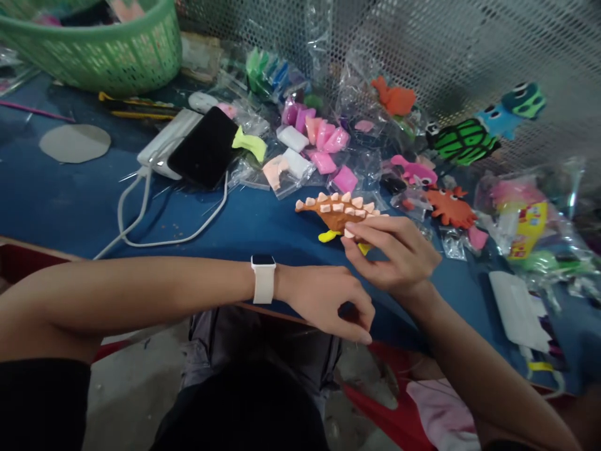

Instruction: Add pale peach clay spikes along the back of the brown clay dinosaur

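Note:
A brown clay dinosaur [332, 217] stands on the blue table, with rows of pale pink spikes along its back and yellow feet. My right hand [399, 254] covers its right end. Thumb and forefinger of that hand pinch a small pale pink clay piece [349, 232] against the dinosaur's side. My left hand [328, 300] hangs near the table's front edge, below the dinosaur and apart from it. Its fingers curl in to the thumb; whatever they may hold is hidden. A watch with a pale strap [263, 285] is on the left wrist.
Bagged clay blocks [323, 134] lie behind the dinosaur. A phone [204, 147] rests against a white box with a looping cable [123, 219]. A green basket [141, 53] stands back left. Clay animals, among them an orange crab [451, 207], and a white power bank [519, 310] are rightward.

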`<move>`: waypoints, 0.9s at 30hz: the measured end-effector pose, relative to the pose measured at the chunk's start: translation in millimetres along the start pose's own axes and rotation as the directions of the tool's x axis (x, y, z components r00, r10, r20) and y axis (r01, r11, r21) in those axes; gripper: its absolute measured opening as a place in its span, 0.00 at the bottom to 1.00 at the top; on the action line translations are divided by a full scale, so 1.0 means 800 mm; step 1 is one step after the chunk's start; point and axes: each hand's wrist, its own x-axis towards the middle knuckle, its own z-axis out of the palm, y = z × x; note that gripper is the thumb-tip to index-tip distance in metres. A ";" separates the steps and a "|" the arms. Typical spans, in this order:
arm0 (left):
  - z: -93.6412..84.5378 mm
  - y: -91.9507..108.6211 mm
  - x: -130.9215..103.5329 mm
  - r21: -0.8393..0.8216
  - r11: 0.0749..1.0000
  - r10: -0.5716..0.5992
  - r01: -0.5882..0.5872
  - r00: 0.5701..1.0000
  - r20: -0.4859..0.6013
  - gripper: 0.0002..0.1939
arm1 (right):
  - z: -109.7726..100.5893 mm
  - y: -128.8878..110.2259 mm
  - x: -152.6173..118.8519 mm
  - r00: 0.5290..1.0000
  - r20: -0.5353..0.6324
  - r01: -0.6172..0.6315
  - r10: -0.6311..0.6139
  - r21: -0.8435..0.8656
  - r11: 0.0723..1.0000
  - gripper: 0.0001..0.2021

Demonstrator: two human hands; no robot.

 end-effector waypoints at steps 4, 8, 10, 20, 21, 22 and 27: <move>0.000 0.001 0.000 0.017 1.000 -0.015 0.015 1.000 0.012 0.11 | 0.014 0.000 0.008 1.000 0.021 0.020 -0.020 0.003 1.000 0.17; -0.002 0.001 0.001 0.024 1.000 -0.010 0.009 1.000 0.014 0.10 | 0.024 -0.005 0.005 1.000 -0.024 -0.003 0.003 0.013 1.000 0.20; -0.002 0.001 0.001 0.029 1.000 0.000 0.000 1.000 0.011 0.09 | 0.029 -0.008 0.001 0.998 -0.051 -0.037 0.040 0.042 0.998 0.20; -0.002 0.004 0.000 0.030 0.999 -0.030 0.029 0.999 0.018 0.07 | 0.031 -0.011 -0.003 0.997 -0.046 -0.057 0.056 -0.016 0.998 0.19; -0.002 0.004 0.000 0.028 0.999 -0.033 0.032 0.999 0.018 0.07 | 0.030 -0.011 -0.002 0.999 -0.032 -0.037 0.036 -0.029 0.999 0.19; -0.002 0.004 0.000 0.026 0.999 -0.034 0.034 0.999 0.018 0.07 | 0.030 -0.011 -0.001 0.999 -0.022 -0.034 0.033 -0.035 0.999 0.20; 0.003 0.006 -0.003 0.074 0.997 0.014 -0.012 1.000 -0.025 0.10 | 0.031 -0.016 -0.001 0.988 -0.033 -0.151 0.153 0.068 0.986 0.19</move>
